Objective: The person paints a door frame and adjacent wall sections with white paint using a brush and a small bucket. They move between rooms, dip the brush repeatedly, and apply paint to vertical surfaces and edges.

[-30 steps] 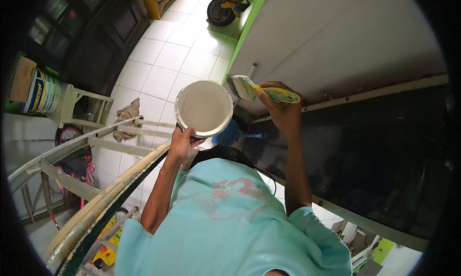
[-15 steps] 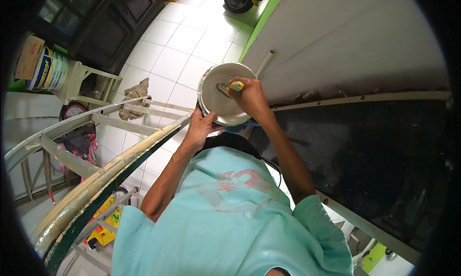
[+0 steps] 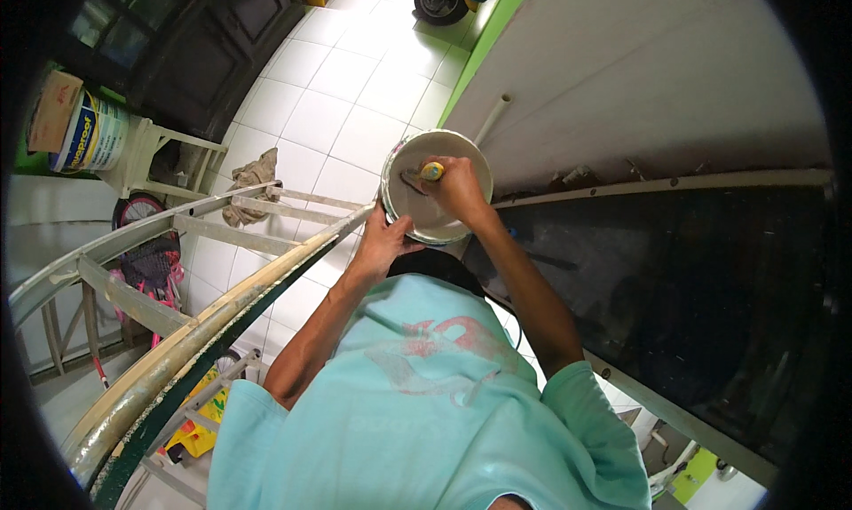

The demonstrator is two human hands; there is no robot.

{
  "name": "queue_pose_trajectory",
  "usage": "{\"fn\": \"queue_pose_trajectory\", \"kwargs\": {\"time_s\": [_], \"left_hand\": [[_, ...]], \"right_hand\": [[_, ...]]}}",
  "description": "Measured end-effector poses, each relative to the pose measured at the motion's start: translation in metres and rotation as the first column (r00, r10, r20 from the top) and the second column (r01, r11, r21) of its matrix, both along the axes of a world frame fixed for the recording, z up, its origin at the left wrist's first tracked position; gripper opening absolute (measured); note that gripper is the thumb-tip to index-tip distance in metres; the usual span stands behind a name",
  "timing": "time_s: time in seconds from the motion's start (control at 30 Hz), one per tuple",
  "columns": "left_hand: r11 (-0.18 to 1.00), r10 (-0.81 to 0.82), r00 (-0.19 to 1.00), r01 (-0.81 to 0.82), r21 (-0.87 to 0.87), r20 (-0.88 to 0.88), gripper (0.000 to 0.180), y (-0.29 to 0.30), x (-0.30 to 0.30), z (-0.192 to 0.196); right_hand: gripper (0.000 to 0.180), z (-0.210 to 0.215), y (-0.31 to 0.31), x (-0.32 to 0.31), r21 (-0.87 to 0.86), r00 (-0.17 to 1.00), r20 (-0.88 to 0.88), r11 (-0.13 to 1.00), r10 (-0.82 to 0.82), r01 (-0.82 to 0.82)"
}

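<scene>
A round paint bucket point(image 3: 437, 135) with a smeared white rim is in front of my chest, with pale greyish-white paint point(image 3: 426, 213) inside. My left hand point(image 3: 383, 242) grips its near left side, the thumb laid along the rim and the other fingers partly hidden below. Inside the mouth of the bucket, my right hand point(image 3: 460, 192) is closed around a paintbrush point(image 3: 432, 171) with a yellow handle end. The bristles point down toward the paint on the left side. How deep they dip I cannot tell.
A metal ladder point(image 3: 235, 230) runs along my left, with a brown cloth point(image 3: 256, 186) near its rungs. To the right are a pale wall point(image 3: 657, 66) and a long dark panel point(image 3: 674, 288). Far below lies a white tiled floor point(image 3: 328, 88). A plastic stool point(image 3: 173, 155) bears a large tub point(image 3: 98, 135).
The bucket has shifted slightly right and toward me, and both hands have moved along with it. The brush stays inside the bucket, its handle end a little lower in view.
</scene>
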State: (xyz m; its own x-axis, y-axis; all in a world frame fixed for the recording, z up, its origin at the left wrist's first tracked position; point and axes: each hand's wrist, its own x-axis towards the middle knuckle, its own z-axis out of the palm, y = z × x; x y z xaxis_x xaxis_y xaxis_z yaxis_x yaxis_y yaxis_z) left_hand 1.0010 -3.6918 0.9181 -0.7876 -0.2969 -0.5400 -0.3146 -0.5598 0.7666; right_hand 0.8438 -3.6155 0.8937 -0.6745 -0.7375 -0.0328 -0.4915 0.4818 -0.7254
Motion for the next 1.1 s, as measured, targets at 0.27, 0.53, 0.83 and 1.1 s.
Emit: {"fn": "queue_pose_trajectory", "kwargs": {"time_s": [0.27, 0.53, 0.83, 1.1], "left_hand": [[0.996, -0.021, 0.999, 0.023, 0.087, -0.031, 0.056, -0.008, -0.006, -0.007], [0.999, -0.017, 0.996, 0.021, 0.038, -0.085, 0.044, -0.018, -0.019, 0.012], [0.993, -0.051, 0.996, 0.059, 0.100, -0.075, 0.046, -0.029, -0.025, 0.019], [0.930, -0.265, 0.905, 0.148, -0.336, -0.334, 0.046, -0.036, -0.002, -0.009]], "right_hand": [[0.020, 0.048, 0.028, 0.000, -0.254, 0.989, 0.146, 0.965, -0.032, 0.069], [0.017, 0.091, 0.067, 0.009, -0.464, 0.887, 0.375, 0.773, -0.270, 0.432], [0.021, 0.036, 0.111, -0.002, -0.434, 0.336, 0.887, 0.319, 0.317, 0.843], [0.020, 0.095, 0.099, -0.041, -0.620, 0.402, 0.685, 0.195, 0.608, 0.760]]}}
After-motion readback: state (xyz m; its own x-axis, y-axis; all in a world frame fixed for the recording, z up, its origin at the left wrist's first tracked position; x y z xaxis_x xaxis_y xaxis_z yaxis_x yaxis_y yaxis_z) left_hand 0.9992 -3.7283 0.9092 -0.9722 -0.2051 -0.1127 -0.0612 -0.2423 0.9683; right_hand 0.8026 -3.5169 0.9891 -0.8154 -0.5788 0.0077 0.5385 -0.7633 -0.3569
